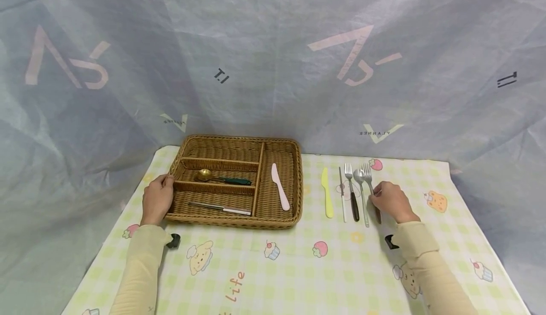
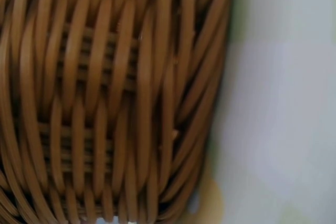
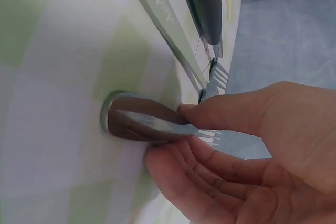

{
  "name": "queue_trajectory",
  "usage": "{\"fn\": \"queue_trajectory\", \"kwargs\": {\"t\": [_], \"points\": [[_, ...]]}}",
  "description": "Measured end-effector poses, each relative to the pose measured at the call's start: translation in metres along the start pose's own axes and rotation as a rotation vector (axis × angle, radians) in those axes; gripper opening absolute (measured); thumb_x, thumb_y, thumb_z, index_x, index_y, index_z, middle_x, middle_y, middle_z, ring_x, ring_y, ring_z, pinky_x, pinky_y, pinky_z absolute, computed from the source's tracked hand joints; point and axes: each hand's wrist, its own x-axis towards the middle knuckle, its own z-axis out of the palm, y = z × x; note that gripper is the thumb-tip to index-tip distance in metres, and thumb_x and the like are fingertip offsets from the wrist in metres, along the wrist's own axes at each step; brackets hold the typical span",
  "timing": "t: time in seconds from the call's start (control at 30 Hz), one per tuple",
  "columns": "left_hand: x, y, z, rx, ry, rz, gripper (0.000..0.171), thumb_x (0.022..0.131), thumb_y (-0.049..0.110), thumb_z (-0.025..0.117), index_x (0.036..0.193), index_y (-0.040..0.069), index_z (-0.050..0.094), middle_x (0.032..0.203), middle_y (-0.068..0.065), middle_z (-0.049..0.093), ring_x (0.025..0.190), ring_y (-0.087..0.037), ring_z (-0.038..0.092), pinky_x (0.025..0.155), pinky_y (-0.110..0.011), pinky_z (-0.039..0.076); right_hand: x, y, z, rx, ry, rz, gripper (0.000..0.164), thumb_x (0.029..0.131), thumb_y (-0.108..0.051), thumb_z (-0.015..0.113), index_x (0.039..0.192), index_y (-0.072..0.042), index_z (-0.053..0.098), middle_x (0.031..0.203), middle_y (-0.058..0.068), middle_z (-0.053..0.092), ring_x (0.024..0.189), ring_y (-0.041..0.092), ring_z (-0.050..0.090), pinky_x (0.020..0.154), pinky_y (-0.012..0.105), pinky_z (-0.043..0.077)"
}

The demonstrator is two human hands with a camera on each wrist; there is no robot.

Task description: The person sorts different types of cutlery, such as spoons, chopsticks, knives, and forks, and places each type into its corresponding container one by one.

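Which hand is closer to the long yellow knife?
Right: the right hand pinches the brown-handled metal fork, right of the long yellow knife. The left hand is farther away, gripping the left end of the brown woven basket.

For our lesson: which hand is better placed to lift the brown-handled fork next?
Probably the right hand: its fingers pinch the brown-handled fork, while the left hand holds the basket.
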Motion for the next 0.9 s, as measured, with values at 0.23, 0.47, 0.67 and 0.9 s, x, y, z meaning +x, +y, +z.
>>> {"fn": "queue_trajectory", "kwargs": {"t": [0.23,0.47,0.67,0.9], "points": [[0.0,0.0,0.0,0.002,-0.007,-0.017,0.066,0.117,0.048,0.031,0.157,0.001,0.052,0.123,-0.028,0.067,0.094,-0.046,0.062,0.089,-0.059,0.046,-0.003,0.001,0.0,0.008,-0.005,0.023,0.025,0.095,-0.012,0.069,0.102,0.012,0.072,0.096,0.026,0.075,0.073,0.03,0.066,0.064,0.045,0.054],[0.0,0.0,0.001,0.007,-0.006,0.0,0.066,0.117,0.048,0.031,0.157,0.0,0.053,0.107,-0.023,0.067,0.07,-0.031,0.052,0.082,-0.052,0.043,-0.007,0.0,0.0,0.03,0.0,0.024,0.025,0.095,-0.01,0.067,0.104,0.013,0.072,0.096,0.027,0.074,0.072,0.029,0.065,0.065,0.045,0.054],[-0.001,-0.002,0.002,0.002,-0.011,-0.01,0.065,0.117,0.047,0.032,0.157,0.0,0.052,0.123,-0.027,0.068,0.089,-0.041,0.063,0.09,-0.06,0.047,-0.011,0.002,-0.001,0.038,-0.005,0.06,0.024,0.095,-0.01,0.067,0.103,0.012,0.07,0.095,0.026,0.073,0.074,0.03,0.065,0.067,0.045,0.053],[-0.001,-0.003,0.0,-0.004,-0.015,-0.013,0.065,0.117,0.047,0.032,0.158,0.0,0.051,0.136,-0.028,0.065,0.113,-0.049,0.064,0.102,-0.067,0.045,-0.018,0.003,0.0,0.031,-0.006,0.096,0.023,0.095,-0.01,0.067,0.103,0.012,0.068,0.094,0.024,0.072,0.076,0.031,0.064,0.069,0.048,0.053]]}}
